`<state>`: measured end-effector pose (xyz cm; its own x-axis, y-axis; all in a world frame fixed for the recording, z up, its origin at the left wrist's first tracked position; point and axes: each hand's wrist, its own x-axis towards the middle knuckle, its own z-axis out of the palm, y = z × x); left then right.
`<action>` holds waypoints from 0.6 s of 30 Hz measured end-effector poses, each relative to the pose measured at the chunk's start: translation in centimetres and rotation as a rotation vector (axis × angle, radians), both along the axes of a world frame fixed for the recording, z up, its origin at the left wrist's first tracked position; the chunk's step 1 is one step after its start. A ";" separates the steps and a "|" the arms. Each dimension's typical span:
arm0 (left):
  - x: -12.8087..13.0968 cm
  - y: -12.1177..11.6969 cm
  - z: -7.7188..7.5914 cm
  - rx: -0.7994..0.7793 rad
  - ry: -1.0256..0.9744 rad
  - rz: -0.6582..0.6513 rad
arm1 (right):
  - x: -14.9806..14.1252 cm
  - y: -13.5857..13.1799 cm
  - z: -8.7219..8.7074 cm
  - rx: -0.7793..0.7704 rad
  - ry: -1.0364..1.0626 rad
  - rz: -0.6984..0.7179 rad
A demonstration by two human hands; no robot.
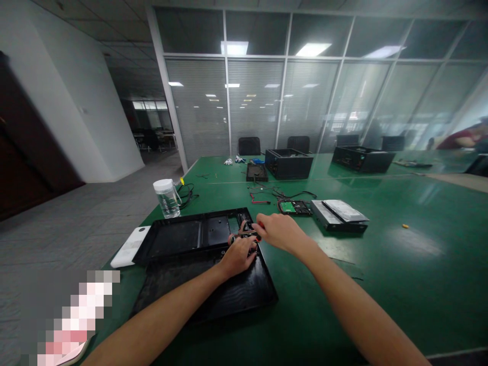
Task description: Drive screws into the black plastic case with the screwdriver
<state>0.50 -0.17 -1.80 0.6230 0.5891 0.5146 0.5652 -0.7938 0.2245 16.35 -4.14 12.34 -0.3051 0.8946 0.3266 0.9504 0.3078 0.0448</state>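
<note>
Two shallow black panels lie overlapped on the table: the far panel (183,235) with raised edges and the near panel (263,292). A bundle of striped multicoloured wires (238,235) runs at the far panel's right end. Over that end, my left hand (239,255) has its fingers curled down beside the wires; what they grip is hidden. My right hand (280,231) is closed just to the right, against the same corner. Small red and black bits show at its fingertips, too little to name.
On the green table (419,284) are a clear water bottle (166,198), a white object (129,247), a circuit board (293,207), a drive box (339,216) and loose cables (261,200). Farther back stand two black computer cases (288,165). A person (463,138) is at far right.
</note>
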 end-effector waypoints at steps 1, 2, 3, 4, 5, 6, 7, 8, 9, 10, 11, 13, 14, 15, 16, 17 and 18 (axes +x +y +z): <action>0.0 0.0 -0.1 0.003 -0.002 0.003 | -0.3 0.1 0.2 -0.009 -0.003 -0.033; 0.0 0.1 -0.1 0.002 -0.003 0.001 | -0.5 0.2 0.5 -0.013 0.001 -0.077; 0.0 0.1 -0.1 0.000 -0.004 -0.004 | -0.6 0.3 0.7 -0.024 0.011 -0.107; 0.0 0.1 -0.1 -0.002 -0.005 -0.009 | -0.6 0.3 1.0 -0.050 0.024 -0.108; 0.0 0.2 -0.2 -0.002 -0.004 -0.013 | -0.5 0.2 1.2 -0.090 0.033 -0.082; 0.0 0.2 -0.1 -0.002 -0.002 -0.015 | -0.4 0.2 1.4 -0.135 0.032 -0.044; 0.0 0.2 -0.1 -0.001 0.000 -0.017 | -0.2 0.2 1.5 -0.172 0.020 -0.020; 0.0 0.2 -0.1 0.000 0.001 -0.019 | 0.0 0.2 1.6 -0.192 0.001 -0.020; 0.0 0.2 0.0 0.001 -0.001 -0.021 | 0.2 0.2 1.7 -0.193 -0.018 -0.048; 0.0 0.1 0.0 0.001 -0.002 -0.023 | 0.3 0.3 1.7 -0.180 -0.030 -0.089; 0.0 0.1 0.1 0.002 -0.002 -0.025 | 0.5 0.4 1.7 -0.168 -0.029 -0.116; 0.0 0.0 0.3 0.005 0.004 -0.026 | 0.8 0.6 1.6 -0.184 0.005 -0.080; 0.0 0.0 0.3 0.007 0.008 -0.024 | 0.9 0.7 1.6 -0.205 0.020 -0.040; 0.0 -0.1 0.3 0.010 0.011 -0.022 | 1.0 0.8 1.6 -0.222 0.024 -0.014; 0.0 -0.1 0.4 0.011 0.012 -0.020 | 1.1 0.8 1.6 -0.228 0.017 -0.012; 0.0 -0.1 0.4 0.011 0.011 -0.017 | 1.1 0.7 1.6 -0.225 0.004 -0.029; 0.0 -0.1 0.3 0.010 0.008 -0.014 | 1.1 0.7 1.6 -0.216 -0.007 -0.054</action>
